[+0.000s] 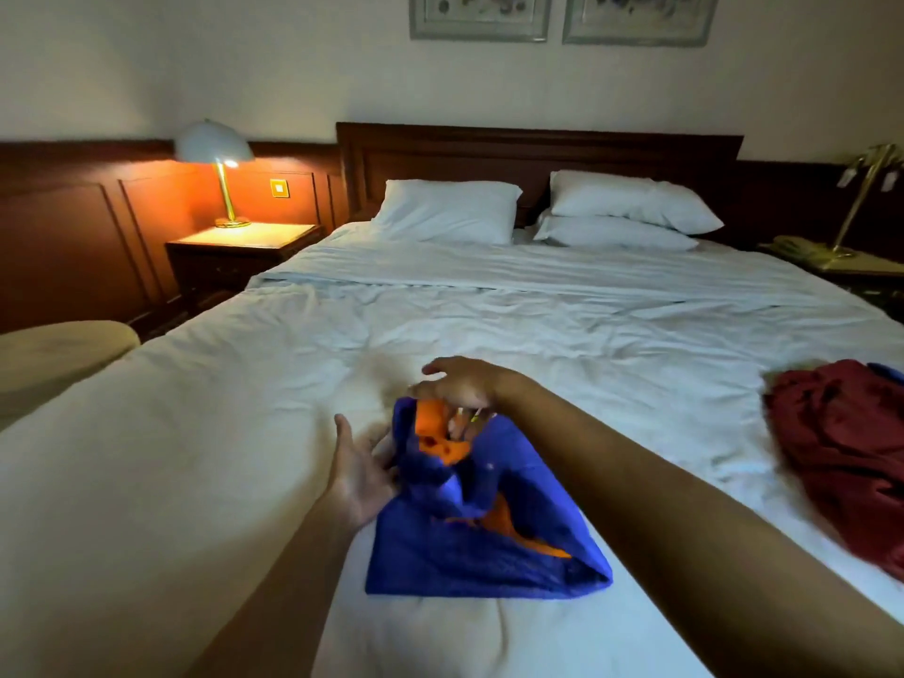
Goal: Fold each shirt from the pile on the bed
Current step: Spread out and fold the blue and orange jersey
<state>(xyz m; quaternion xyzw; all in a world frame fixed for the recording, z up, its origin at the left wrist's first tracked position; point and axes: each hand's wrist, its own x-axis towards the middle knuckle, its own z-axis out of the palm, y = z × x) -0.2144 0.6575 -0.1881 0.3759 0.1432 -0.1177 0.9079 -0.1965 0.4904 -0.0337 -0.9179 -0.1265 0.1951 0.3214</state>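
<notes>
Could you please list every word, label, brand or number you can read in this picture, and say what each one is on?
No text here can be read.
The orange print on the blue shirt is crumpled and blurred, so no letters are legible.
The tags hanging on the brass lamp at the right are too small to read.
The framed pictures on the wall show no legible writing.

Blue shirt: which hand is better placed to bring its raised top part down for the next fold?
Right, probably. The right hand holds the lifted top of the blue shirt in its grip; the left hand lies open at its left edge.
</notes>
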